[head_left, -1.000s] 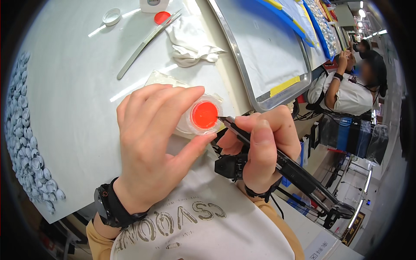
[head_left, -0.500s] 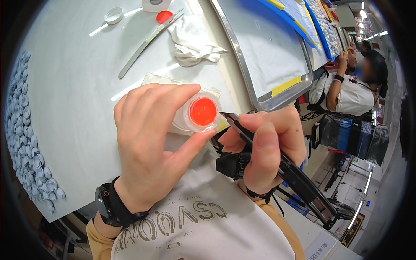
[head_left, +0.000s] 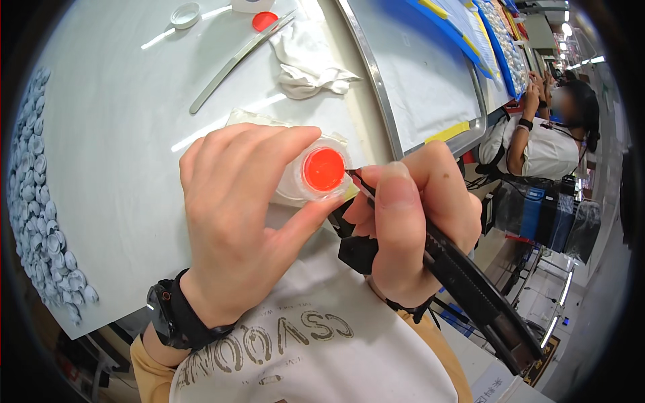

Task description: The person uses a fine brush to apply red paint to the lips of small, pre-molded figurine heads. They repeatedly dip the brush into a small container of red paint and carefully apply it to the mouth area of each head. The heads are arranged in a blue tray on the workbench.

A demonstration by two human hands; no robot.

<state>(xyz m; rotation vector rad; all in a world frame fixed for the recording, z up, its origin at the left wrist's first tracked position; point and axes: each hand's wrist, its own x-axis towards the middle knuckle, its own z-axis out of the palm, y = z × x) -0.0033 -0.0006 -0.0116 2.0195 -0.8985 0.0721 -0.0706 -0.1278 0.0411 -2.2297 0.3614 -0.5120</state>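
Between the thumb and fingers of my left hand [head_left: 232, 205] is a small clear round jar with an orange-red round middle [head_left: 324, 169]. The hand curls round its left side, and the thumb presses the near edge. My right hand [head_left: 416, 225] is closed round a black utility knife [head_left: 463, 275], whose handle slants down to the right. The blade's dark tip meets or nearly meets the jar's right rim; whether it touches, I cannot tell. Beneath the jar lies a pale flat pad [head_left: 243, 118], partly covered by my left hand.
Beyond the jar are a crumpled white cloth [head_left: 306, 64], metal tweezers [head_left: 235, 66], a red disc [head_left: 265, 21] and a white lid [head_left: 185, 15]. A metal-rimmed tray [head_left: 480, 124] stands at right. Pale cup-shaped pieces [head_left: 40, 174] pile up far left. A co-worker sits at far right.
The knife's handle has swung a little, and my right thumb now lies further up along it. The blade tip stays by the jar's right rim. The whole view has shifted slightly.
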